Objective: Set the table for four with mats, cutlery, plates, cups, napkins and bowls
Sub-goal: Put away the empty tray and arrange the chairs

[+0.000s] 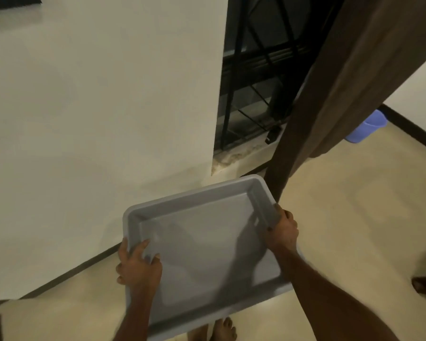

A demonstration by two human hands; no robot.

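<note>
A grey plastic tub (202, 242) with nothing inside it hangs in front of me above the floor. My left hand (138, 267) grips its left rim, fingers curled over the edge into the tub. At the far right corner my right hand (282, 230) grips the right rim. No mats, cutlery, plates, cups, napkins or bowls are in view.
A cream wall (96, 119) stands close on the left with a dark skirting along the floor. A barred window (251, 82) and a brown curtain (342, 82) are ahead. A blue bucket (367, 129) sits at the right. My bare feet (221, 331) stand on the beige floor.
</note>
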